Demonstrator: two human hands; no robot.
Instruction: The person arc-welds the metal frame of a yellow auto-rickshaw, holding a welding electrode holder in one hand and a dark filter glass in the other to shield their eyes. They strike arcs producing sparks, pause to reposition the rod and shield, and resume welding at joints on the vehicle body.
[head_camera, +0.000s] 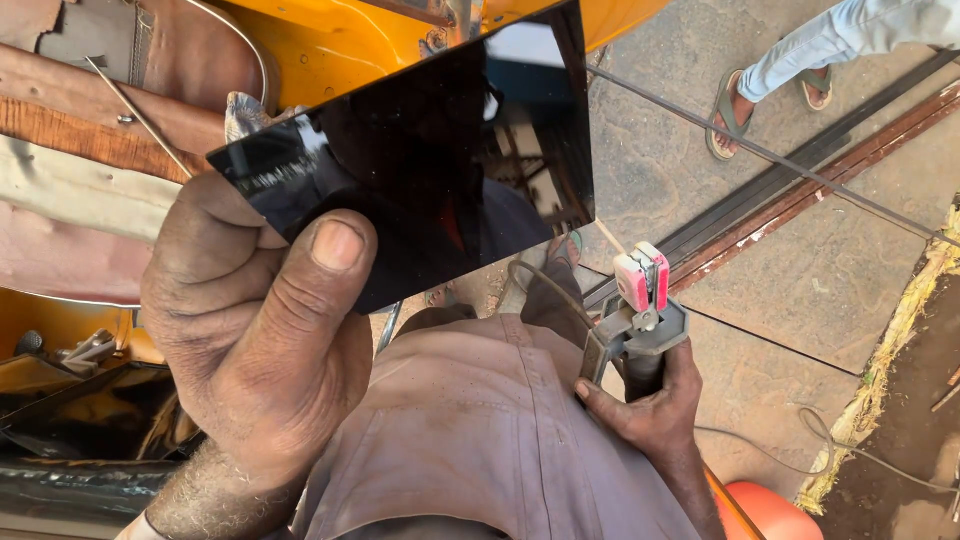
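Head: left hand (255, 340) holds dark glass (420, 160); right hand (650, 405) electrode holder (635, 320).

Left hand (255, 340) gripping dark glass plate (430, 150), thumb pressed on lower edge; right hand (650, 405) clasping welding electrode holder (635, 320) with red jaws; another person's sandalled feet (765, 95) on concrete floor (820, 270)

The left hand (255, 340) holds the glass plate (420, 160) up, left of the electrode holder (640, 310). The right hand (650, 400) grips that holder from below; another person's feet (760, 95) stand beyond it.
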